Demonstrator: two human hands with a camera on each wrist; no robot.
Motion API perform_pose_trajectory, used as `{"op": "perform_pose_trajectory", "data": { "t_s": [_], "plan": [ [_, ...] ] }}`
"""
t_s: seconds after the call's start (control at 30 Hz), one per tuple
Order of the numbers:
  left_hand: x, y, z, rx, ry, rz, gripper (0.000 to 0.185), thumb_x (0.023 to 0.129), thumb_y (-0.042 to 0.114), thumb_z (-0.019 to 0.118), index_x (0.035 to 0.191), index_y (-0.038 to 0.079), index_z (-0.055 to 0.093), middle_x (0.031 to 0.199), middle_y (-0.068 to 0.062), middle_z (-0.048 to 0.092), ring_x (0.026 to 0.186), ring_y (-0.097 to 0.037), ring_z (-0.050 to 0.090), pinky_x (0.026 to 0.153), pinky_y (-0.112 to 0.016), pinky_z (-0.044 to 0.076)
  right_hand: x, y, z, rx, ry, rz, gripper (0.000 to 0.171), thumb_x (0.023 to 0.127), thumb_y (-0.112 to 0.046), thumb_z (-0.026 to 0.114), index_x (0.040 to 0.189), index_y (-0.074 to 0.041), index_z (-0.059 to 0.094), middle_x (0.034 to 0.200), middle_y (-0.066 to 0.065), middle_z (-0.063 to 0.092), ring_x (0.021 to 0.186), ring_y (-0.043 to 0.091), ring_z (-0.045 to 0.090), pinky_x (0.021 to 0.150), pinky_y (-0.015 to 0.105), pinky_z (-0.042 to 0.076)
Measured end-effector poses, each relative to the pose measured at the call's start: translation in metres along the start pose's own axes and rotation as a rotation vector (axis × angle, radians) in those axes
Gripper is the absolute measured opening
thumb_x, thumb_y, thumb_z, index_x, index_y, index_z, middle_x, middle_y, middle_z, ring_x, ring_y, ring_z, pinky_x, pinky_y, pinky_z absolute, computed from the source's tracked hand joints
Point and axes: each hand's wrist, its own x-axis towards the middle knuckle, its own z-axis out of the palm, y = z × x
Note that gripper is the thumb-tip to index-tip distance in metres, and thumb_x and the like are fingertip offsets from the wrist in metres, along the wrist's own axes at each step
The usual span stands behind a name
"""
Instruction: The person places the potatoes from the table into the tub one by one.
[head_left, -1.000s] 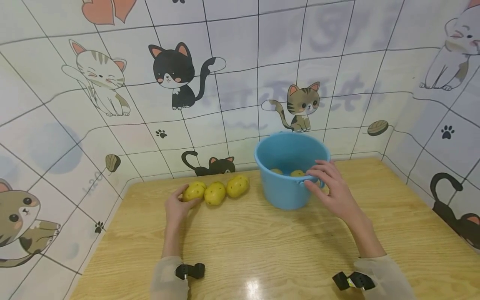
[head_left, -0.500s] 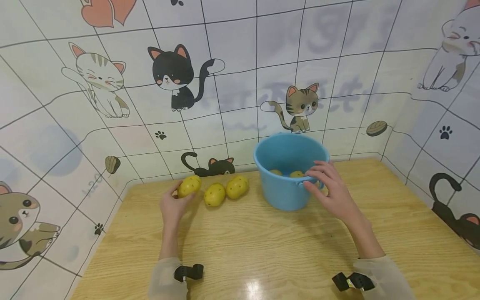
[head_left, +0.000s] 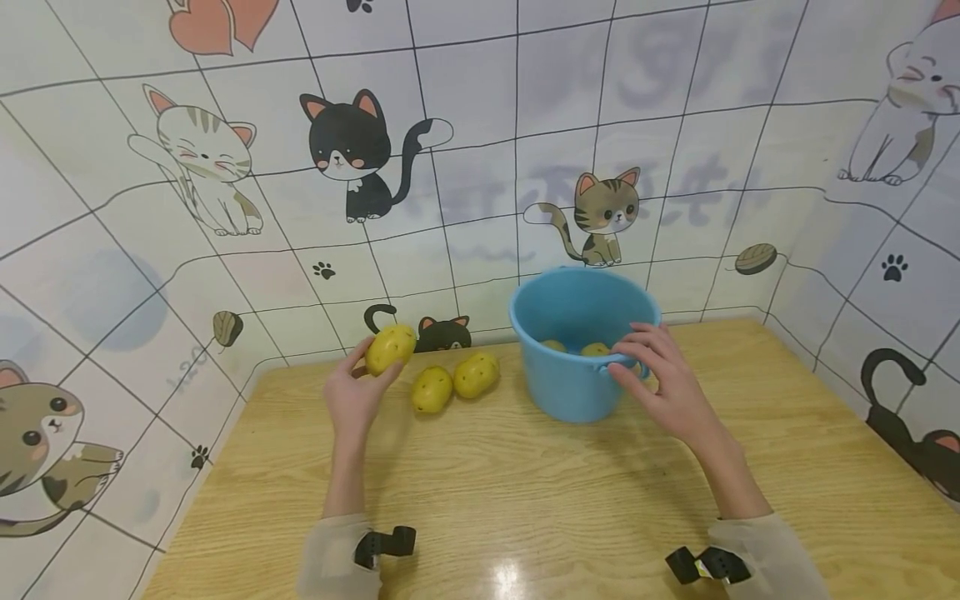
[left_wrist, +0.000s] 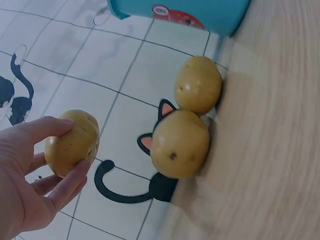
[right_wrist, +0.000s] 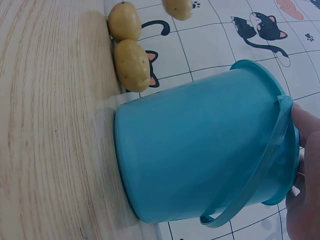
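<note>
My left hand (head_left: 354, 400) holds a yellow potato (head_left: 391, 348) raised over the table at the left; in the left wrist view thumb and fingers curl round this potato (left_wrist: 73, 142). Two more potatoes lie side by side on the table, a nearer one (head_left: 432, 389) and one closer to the bucket (head_left: 477, 374). My right hand (head_left: 663, 379) grips the near right rim of the blue bucket (head_left: 570, 387), thumb outside and fingers over the edge. Inside the bucket, parts of two potatoes (head_left: 596, 349) show.
The wooden table (head_left: 480, 492) meets a wall (head_left: 480, 208) printed with cartoon cats right behind the bucket and potatoes. A handle (right_wrist: 260, 170) hangs down the bucket's side in the right wrist view.
My left hand has lifted the leftmost potato off the table, away from the other two, first a little left, then up and back right. The right hand has stayed at the bucket rim.
</note>
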Motion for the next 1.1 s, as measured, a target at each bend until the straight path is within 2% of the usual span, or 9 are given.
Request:
{"op": "perform_pose_trajectory", "data": {
  "t_s": [0.2,0.37,0.53,0.83,0.97,1.1],
  "plan": [
    [-0.006,0.021,0.005,-0.077,0.001,0.043,0.060,0.077,0.022,0.090,0.133,0.017,0.068,0.131,-0.004,0.064,0.102,-0.027,0.066,0.066,-0.019,0.051,0.000,0.000,-0.001,-0.008,-0.004,0.001,0.018,0.092,-0.008,0.072,0.110,-0.010,0.070,0.114,0.008,0.062,0.134,0.041,0.042,0.122,0.056,0.009],
    [-0.014,0.041,0.013,-0.124,-0.041,0.051,0.062,0.077,0.026,0.090,0.134,0.019,0.067,0.132,-0.003,0.064,0.107,-0.025,0.063,0.072,-0.027,0.052,0.000,0.000,-0.001,-0.005,0.000,-0.003,0.018,0.092,-0.007,0.073,0.110,-0.010,0.070,0.113,0.008,0.062,0.133,0.042,0.042,0.122,0.057,0.009],
    [-0.019,0.054,0.024,-0.172,-0.073,0.106,0.061,0.077,0.023,0.090,0.133,0.018,0.068,0.130,-0.001,0.065,0.104,-0.023,0.063,0.075,-0.028,0.054,0.000,0.000,0.000,-0.003,0.004,-0.013,0.017,0.092,-0.009,0.073,0.109,-0.009,0.070,0.113,0.008,0.063,0.132,0.043,0.043,0.122,0.057,0.009],
    [-0.029,0.077,0.042,-0.256,-0.100,0.195,0.058,0.074,0.019,0.092,0.129,0.017,0.071,0.128,-0.001,0.067,0.100,-0.023,0.064,0.066,-0.021,0.057,0.001,0.002,0.001,-0.015,-0.001,-0.012,0.017,0.093,-0.010,0.072,0.109,-0.009,0.070,0.113,0.009,0.063,0.132,0.042,0.044,0.120,0.062,0.012],
    [-0.032,0.088,0.050,-0.298,-0.142,0.232,0.059,0.075,0.019,0.091,0.130,0.016,0.070,0.128,-0.002,0.068,0.100,-0.024,0.065,0.072,-0.025,0.060,0.001,0.001,0.001,-0.009,-0.001,-0.001,0.017,0.093,-0.009,0.072,0.110,-0.010,0.070,0.113,0.008,0.063,0.133,0.041,0.043,0.121,0.059,0.010],
    [-0.034,0.098,0.059,-0.337,-0.165,0.233,0.059,0.075,0.019,0.091,0.130,0.017,0.070,0.126,0.000,0.068,0.098,-0.023,0.066,0.076,-0.030,0.060,0.000,0.001,0.000,-0.003,0.002,0.001,0.018,0.092,-0.009,0.072,0.110,-0.010,0.070,0.113,0.008,0.063,0.133,0.041,0.043,0.122,0.057,0.010]
  ]
}}
